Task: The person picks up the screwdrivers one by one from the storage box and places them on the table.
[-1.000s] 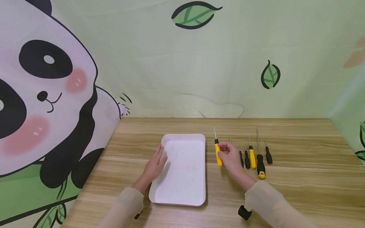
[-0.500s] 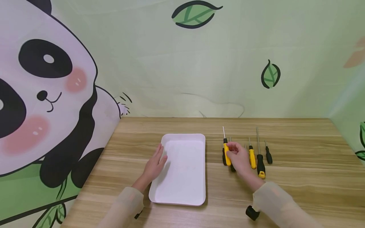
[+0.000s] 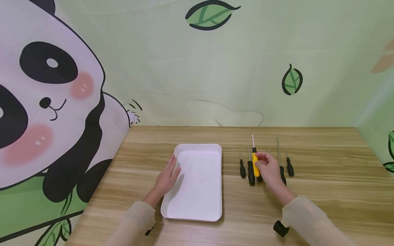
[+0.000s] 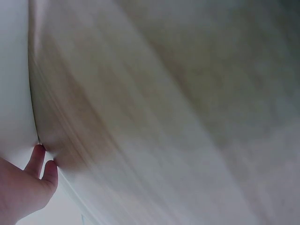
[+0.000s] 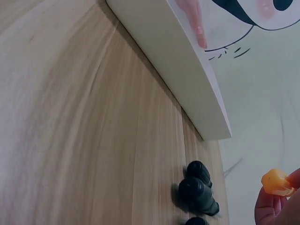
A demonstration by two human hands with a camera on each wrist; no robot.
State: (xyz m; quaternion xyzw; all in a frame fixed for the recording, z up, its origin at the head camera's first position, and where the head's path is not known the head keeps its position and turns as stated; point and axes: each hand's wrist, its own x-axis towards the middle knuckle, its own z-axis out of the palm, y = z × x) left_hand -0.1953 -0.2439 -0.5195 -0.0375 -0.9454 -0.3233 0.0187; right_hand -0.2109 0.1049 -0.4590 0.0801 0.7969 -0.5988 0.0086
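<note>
In the head view, my right hand pinches a screwdriver by its yellow handle, the shaft pointing away from me. The handle's orange-looking end shows between thumb and fingers in the right wrist view. Close under and around this hand lie several screwdrivers; one long black-handled screwdriver is partly covered by it. My left hand rests with straight fingers against the left side of a white rectangular tray. In the left wrist view, fingertips of the left hand touch the tray's outer wall.
Left of the right hand lie a small black screwdriver and a larger black one. Another small black screwdriver lies at the row's right end. The wooden table meets a panda-printed backdrop at its far edge.
My right hand has moved right with the yellow screwdriver, passing over the row and uncovering the black screwdrivers on the left. The left hand and tray have stayed in place.
</note>
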